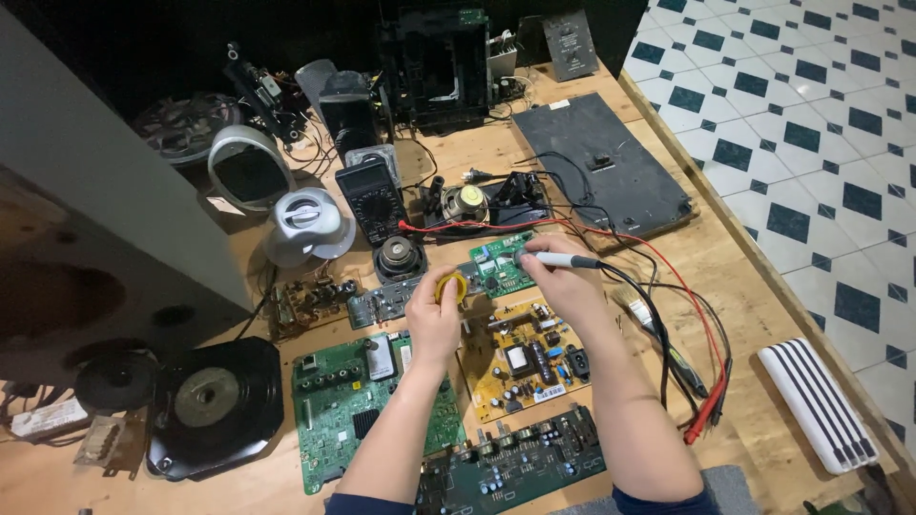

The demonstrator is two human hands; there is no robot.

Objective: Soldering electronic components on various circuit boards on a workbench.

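Soldering iron [563, 259] gripped in right hand [563, 286] – left hand [434, 319] clamps yellow tin [451, 285], contents unseen.

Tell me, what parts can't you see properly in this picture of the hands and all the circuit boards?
All in the head view:
- Soldering iron tip: too small to tell whether it touches the small green board.
- Yellow round thing: the left hand covers most of it.
- Dark board at the bottom: cut off by the edge and both forearms.
- Right hand: hides part of the yellow board.
- Back of the bench: too dark.
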